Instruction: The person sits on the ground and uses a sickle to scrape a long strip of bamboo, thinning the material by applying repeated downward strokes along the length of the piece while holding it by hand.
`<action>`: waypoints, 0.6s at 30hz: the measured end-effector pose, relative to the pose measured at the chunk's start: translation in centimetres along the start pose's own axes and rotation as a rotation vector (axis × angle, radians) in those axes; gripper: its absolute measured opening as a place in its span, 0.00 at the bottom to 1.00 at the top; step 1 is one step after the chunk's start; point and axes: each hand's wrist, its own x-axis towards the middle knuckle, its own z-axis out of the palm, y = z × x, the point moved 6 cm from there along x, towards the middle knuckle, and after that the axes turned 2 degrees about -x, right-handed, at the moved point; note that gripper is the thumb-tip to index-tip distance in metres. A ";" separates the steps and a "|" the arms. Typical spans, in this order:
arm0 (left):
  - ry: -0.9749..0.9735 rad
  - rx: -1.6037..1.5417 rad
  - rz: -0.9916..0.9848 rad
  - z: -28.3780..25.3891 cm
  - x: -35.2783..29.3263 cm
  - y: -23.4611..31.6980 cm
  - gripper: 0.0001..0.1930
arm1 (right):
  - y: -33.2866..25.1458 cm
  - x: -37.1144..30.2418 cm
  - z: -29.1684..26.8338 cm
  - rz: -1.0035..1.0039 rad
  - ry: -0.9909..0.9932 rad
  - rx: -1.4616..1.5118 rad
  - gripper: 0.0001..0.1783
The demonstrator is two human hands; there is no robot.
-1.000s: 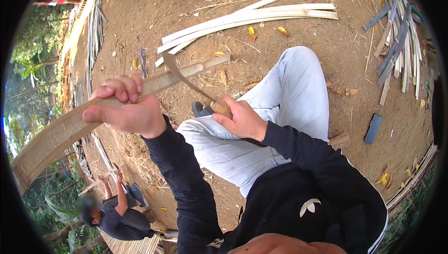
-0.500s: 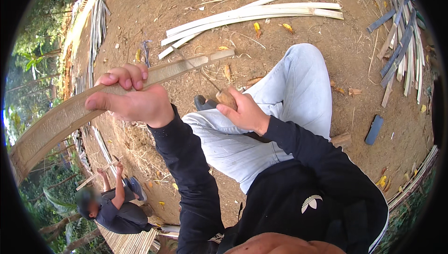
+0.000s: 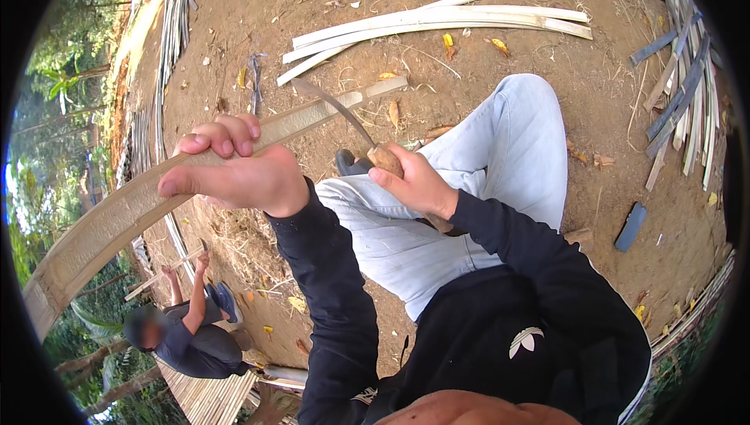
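Observation:
My left hand (image 3: 234, 167) is closed around a long split bamboo strip (image 3: 105, 230), thumb along its pale inner face. The strip runs from the lower left, where it looks widest, up to a narrow end beyond my knees. In my right hand (image 3: 418, 184) is the wooden handle of a curved knife (image 3: 350, 115). Its dark, thin blade points up and left and crosses the strip near the narrow end. Whether the blade's edge touches the strip I cannot tell.
Several pale bamboo strips (image 3: 445, 20) lie on the dirt ahead, and a bundle of strips (image 3: 687, 105) lies at the far right. A dark phone (image 3: 630, 226) rests on the ground to my right. A person (image 3: 187, 335) sits at the left, holding a strip.
The knife blade has turned so its broad side shows more. The whole scene has shifted slightly right and down in view. Both hands keep their grip.

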 end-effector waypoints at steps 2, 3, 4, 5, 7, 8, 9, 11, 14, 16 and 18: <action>0.006 0.015 0.009 -0.2 -0.5 0.2 0.35 | -0.6 -0.7 0.3 -0.048 0.006 -0.023 0.25; 0.015 0.026 0.011 -0.4 -0.8 0.2 0.34 | -0.8 -0.9 0.4 -0.072 0.009 -0.034 0.24; 0.019 0.031 0.019 -0.2 -1.0 0.3 0.34 | -0.7 -0.5 -0.1 -0.054 -0.034 -0.143 0.25; 0.024 0.035 0.026 -0.1 -1.1 0.4 0.34 | -0.5 -0.2 -0.5 -0.013 -0.050 -0.157 0.25; 0.043 0.031 0.031 -0.5 -1.0 0.4 0.34 | -0.6 0.1 -0.8 0.071 -0.076 -0.183 0.26; 0.050 0.030 0.032 -0.8 -0.9 0.3 0.34 | -1.3 0.0 -0.6 0.031 -0.076 -0.173 0.26; 0.042 0.040 0.045 -0.7 -0.8 0.4 0.34 | -2.2 -0.3 -0.3 -0.008 -0.077 -0.164 0.27; 0.031 0.059 0.057 -0.3 -1.2 0.6 0.34 | -1.3 -0.8 -0.7 -0.036 -0.017 -0.183 0.27; 0.055 0.078 0.049 -1.0 -1.0 0.5 0.34 | 0.0 0.6 -0.4 -0.035 0.034 -0.240 0.27; 0.059 0.066 0.068 -1.6 -0.2 0.7 0.34 | -2.6 0.2 0.1 -0.015 -0.100 -0.277 0.29; 0.072 0.085 0.041 -2.6 -1.2 0.5 0.34 | -2.7 -0.8 0.1 0.036 -0.166 -0.264 0.28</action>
